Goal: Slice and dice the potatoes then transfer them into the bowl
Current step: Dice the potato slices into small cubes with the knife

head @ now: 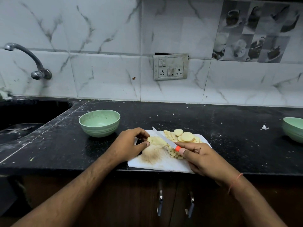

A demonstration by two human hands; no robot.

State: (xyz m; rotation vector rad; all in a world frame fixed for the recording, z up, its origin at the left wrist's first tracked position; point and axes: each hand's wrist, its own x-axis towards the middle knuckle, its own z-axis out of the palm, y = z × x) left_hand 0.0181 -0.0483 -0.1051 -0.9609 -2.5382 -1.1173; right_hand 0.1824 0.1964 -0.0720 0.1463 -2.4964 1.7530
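The left hand (129,143) pinches the potato piece (156,140) lying just left of the knife (164,139), whose handle the right hand (201,157) clasps, blade angled away across the cutting board (164,164).

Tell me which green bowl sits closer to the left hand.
The green bowl standing whole just left of the cutting board, near the left hand; the other bowl is cut off at the right edge.

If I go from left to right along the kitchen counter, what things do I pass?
Tap → sink → green bowl → left hand → knife → round potato slices → second green bowl.
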